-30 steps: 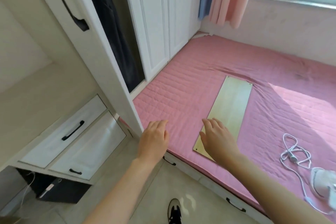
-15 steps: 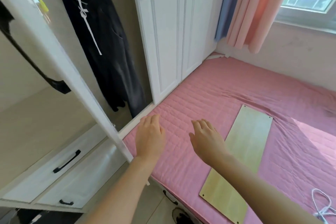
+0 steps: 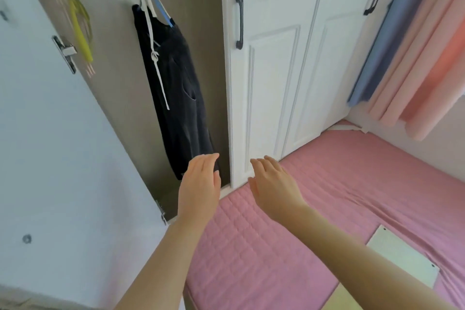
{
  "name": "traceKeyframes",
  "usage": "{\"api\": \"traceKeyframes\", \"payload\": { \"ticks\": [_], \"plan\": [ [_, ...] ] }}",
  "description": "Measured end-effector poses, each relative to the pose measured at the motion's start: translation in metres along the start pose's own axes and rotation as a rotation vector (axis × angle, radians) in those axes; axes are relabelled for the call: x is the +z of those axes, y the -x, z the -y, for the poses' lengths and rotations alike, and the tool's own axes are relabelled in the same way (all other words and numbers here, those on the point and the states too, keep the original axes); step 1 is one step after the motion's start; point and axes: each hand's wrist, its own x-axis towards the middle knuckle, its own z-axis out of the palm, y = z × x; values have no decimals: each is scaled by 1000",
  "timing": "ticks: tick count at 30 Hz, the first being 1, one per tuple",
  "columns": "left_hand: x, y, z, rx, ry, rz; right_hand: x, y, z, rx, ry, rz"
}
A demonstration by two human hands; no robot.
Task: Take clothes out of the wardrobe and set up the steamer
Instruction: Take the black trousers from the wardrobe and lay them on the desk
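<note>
A black garment (image 3: 176,98) hangs on a blue hanger (image 3: 157,5) inside the open wardrobe compartment (image 3: 118,78), with a white cord dangling down its front. My left hand (image 3: 200,187) is raised just below the garment's hem, fingers extended and empty. Beside it to the right, my right hand (image 3: 273,186) is also raised with fingers apart, holding nothing. The steamer is out of view.
The open wardrobe door (image 3: 57,146) fills the left side. Yellow and pink empty hangers (image 3: 80,27) hang at the upper left. Closed white doors (image 3: 276,70) stand to the right. A pink mattress (image 3: 339,184) carries a pale board (image 3: 402,257). Blue and pink curtains (image 3: 415,45) hang at the right.
The view has tilted up and left toward the wardrobe. Both hands have risen from over the mattress toward the hanging black garment. The steamer and its cord have left the view.
</note>
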Motion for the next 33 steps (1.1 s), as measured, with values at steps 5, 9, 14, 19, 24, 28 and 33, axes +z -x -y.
{"api": "traceKeyframes", "payload": {
  "ticks": [5, 9, 14, 19, 24, 28, 33],
  "plan": [
    [0, -84, 4, -106, -59, -135, -30, -93, -17, -153, 24, -55],
    [-13, -126, 9, -115, -49, -179, -44, -130, -17, -183, 2, -102],
    [-32, -209, 19, -165, -22, -286, -72, -218, -12, -216, -129, -179],
    [-60, -279, 28, -196, 20, -366, -98, -295, -3, -249, -214, -240],
    [-70, -332, 42, -288, 124, -356, -113, -352, 11, -271, -296, -246],
    [-72, -367, 46, -391, 336, -339, -120, -386, 21, -257, -389, -213],
    [-72, -399, 47, -419, 431, -314, -119, -418, 31, -207, -507, -148]
  ]
}}
